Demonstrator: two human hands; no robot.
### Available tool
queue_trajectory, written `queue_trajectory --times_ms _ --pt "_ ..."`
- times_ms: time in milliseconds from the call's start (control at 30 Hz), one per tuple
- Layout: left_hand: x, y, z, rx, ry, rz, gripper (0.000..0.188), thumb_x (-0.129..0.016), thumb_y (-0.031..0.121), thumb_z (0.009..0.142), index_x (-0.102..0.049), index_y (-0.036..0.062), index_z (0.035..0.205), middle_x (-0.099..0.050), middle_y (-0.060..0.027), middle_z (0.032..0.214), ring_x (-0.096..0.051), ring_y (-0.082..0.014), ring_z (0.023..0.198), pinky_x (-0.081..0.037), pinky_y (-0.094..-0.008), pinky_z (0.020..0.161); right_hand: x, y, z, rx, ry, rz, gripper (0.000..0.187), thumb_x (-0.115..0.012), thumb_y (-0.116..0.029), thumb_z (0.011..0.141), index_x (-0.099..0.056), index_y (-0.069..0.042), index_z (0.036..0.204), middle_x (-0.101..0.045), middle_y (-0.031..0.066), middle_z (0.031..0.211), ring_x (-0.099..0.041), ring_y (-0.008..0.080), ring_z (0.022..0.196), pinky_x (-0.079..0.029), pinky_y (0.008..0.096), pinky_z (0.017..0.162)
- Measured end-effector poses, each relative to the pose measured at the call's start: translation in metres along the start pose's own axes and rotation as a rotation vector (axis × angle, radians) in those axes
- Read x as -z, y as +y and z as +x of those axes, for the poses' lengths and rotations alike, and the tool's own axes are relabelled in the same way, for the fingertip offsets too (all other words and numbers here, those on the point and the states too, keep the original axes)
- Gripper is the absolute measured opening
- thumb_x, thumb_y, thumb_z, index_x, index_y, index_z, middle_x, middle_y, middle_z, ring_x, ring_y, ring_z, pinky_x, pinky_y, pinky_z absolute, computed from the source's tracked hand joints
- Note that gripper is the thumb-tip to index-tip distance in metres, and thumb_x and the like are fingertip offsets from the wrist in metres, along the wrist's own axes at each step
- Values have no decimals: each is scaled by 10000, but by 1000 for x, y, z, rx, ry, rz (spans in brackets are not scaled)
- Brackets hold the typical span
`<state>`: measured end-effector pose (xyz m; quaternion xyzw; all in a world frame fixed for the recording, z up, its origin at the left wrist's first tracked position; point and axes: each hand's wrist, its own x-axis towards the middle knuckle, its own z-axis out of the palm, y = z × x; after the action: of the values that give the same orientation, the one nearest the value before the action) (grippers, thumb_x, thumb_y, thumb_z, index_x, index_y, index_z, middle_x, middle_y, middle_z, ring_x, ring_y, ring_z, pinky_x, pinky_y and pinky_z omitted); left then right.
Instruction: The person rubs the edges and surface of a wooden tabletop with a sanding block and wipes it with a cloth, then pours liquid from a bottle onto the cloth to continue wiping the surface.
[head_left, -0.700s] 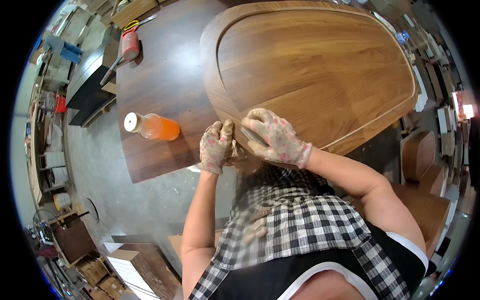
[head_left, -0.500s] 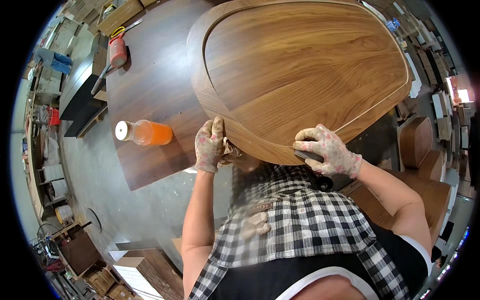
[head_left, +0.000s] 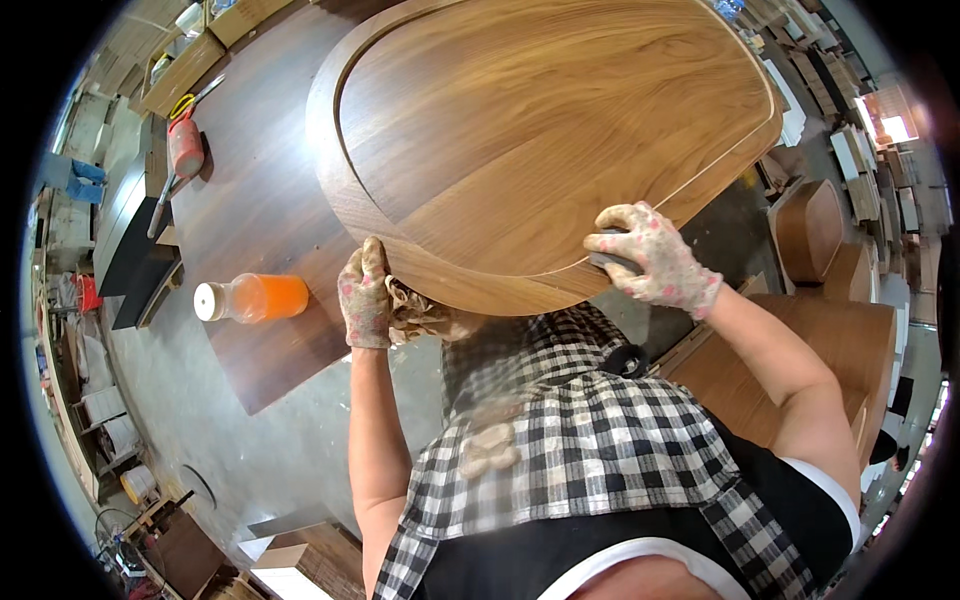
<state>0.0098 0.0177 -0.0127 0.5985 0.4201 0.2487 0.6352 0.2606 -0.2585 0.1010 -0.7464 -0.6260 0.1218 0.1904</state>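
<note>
A large rounded wooden panel [head_left: 560, 150] with a raised curved rim and a pale groove line lies on the dark brown table. My left hand [head_left: 365, 297], in a stained white glove with pink spots, is closed at the panel's near left edge. From it hangs a crumpled beige rag [head_left: 418, 310], bunched beside the panel's edge. In a matching glove, my right hand [head_left: 655, 262] grips a dark grey block [head_left: 614, 262] against the rim at the near right edge, by the groove line's end. Part of the block is hidden under the fingers.
On the table [head_left: 250, 200], left of the panel, lies a bottle of orange liquid [head_left: 265, 298] with a white cap. Farther back are a red bottle [head_left: 185, 148] and yellow-handled scissors [head_left: 182, 106]. Curved wooden pieces [head_left: 808, 230] stand at the right. Black boards [head_left: 140, 235] are stacked left.
My right hand has slid the grey block along the panel's rim, rightward and away from me. My left hand stays by the near left edge with the rag. The whole view has turned slightly.
</note>
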Motion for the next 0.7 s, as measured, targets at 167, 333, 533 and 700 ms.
queue_trajectory --times_ms 167,333,533,700 --pt "-6 10 -5 -37 -21 47 434 -562 382 1041 -680 -26 951 -647 -20 845 -539 -111 785 -466 -311 724 -47 -52 15 71 183 -27 266 -694 -186 805 -728 -141 1065 -645 131 1088 -621 296 970 -527 429 837" --pt "-3 2 -5 -41 34 -7 451 -540 390 1052 -673 -21 924 -626 -8 831 -525 -113 788 -449 -304 722 -6 -2 -22 -126 182 -258 256 -696 -190 799 -748 -147 1046 -656 85 1107 -629 262 973 -532 415 842" --pt "-6 0 2 -47 11 -17 444 -541 384 1052 -638 3 846 -578 7 777 -481 -105 746 -423 -300 681 -12 -22 1 -53 148 -116 186 -718 -175 798 -762 -91 959 -679 98 972 -644 299 953 -520 404 845" --pt "-4 6 2 -63 28 46 472 -544 401 1046 -634 -7 827 -576 10 755 -492 -112 721 -430 -322 649 -5 -16 4 -81 86 -40 180 -733 -188 795 -779 -128 959 -687 74 989 -643 281 937 -525 390 865"
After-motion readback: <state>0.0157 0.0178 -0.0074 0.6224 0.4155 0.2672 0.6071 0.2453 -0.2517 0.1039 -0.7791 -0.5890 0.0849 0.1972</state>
